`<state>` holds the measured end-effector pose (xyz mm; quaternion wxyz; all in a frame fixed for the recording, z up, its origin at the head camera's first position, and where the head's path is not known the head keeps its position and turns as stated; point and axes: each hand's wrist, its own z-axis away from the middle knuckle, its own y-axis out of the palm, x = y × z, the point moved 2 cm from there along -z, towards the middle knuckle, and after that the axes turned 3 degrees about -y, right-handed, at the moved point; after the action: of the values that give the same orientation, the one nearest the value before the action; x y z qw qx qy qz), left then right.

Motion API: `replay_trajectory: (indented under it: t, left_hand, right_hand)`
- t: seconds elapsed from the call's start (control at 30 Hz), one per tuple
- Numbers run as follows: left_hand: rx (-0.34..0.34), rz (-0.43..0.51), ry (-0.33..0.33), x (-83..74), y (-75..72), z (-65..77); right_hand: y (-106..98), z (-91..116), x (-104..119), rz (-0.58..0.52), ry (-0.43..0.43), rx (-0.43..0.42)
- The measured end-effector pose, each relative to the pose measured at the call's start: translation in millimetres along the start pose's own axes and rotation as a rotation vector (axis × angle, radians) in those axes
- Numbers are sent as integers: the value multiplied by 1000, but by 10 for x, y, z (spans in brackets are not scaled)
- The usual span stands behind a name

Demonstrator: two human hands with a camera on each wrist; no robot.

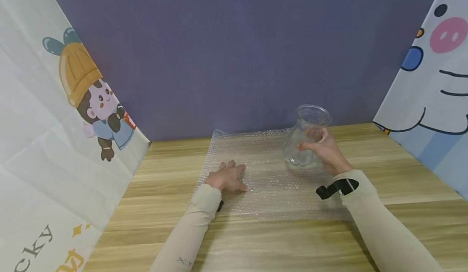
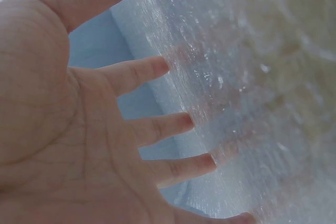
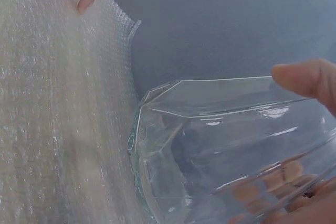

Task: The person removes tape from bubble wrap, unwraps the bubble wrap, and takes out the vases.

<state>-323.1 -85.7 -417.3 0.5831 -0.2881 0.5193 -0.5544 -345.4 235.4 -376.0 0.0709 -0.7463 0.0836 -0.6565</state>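
Observation:
A clear glass vase (image 1: 297,142) with a flared round rim and faceted sides leans a little over the bubble wrap (image 1: 263,162). My right hand (image 1: 323,150) grips it from the right side, thumb in front and fingers behind. In the right wrist view the base of the vase (image 3: 157,156) is close over the wrap. My left hand (image 1: 228,177) is spread on the left part of the sheet. Seen from the left wrist, its straight fingertips (image 2: 178,121) touch the bubble wrap (image 2: 252,108).
Under the sheet lies a wood-grain table (image 1: 175,174). A blue-grey panel (image 1: 234,52) rises along the back edge. White printed side panels stand at left (image 1: 44,113) and right (image 1: 435,85), each with cartoon figures.

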Motion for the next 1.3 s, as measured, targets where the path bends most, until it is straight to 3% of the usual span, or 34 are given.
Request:
replay_trajectory:
  t: [1.3]
  left_hand:
    - [1, -14, 15, 32, -1, -65]
  right_hand:
    - [-267, -36, 43, -53, -30, -121]
